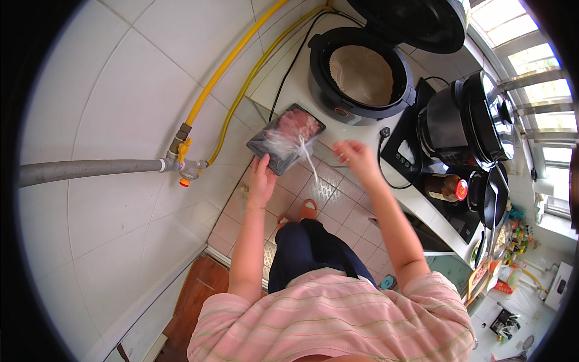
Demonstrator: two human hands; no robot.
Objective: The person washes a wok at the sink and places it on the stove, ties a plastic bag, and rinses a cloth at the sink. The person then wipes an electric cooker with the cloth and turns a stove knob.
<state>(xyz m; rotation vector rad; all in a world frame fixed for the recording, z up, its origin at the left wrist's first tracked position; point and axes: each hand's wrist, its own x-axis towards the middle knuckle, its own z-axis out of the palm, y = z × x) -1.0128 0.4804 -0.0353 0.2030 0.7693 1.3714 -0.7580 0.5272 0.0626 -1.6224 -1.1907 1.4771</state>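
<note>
My left hand [263,181] grips the near end of a black tray of raw meat [286,138], wrapped in clear plastic film. The wrapping is gathered and knotted into a tail that hangs over the tray's side. My right hand [359,156] is raised a short way right of the tray, fingers curled and slightly blurred, apart from the package; no object shows in it. Beyond both hands an air fryer [337,106] stands on the white counter with its lid [414,22] up. A brown paper liner [362,74] lies inside its pot.
Right of the air fryer, a black induction cooktop [402,145] carries a dark electric cooker [452,122]. A red-lidded jar [445,188] and a frying pan [488,199] sit nearby. A power plug [384,132] lies by the counter edge. Yellow gas hoses [235,68] and a valve [183,151] line the left wall.
</note>
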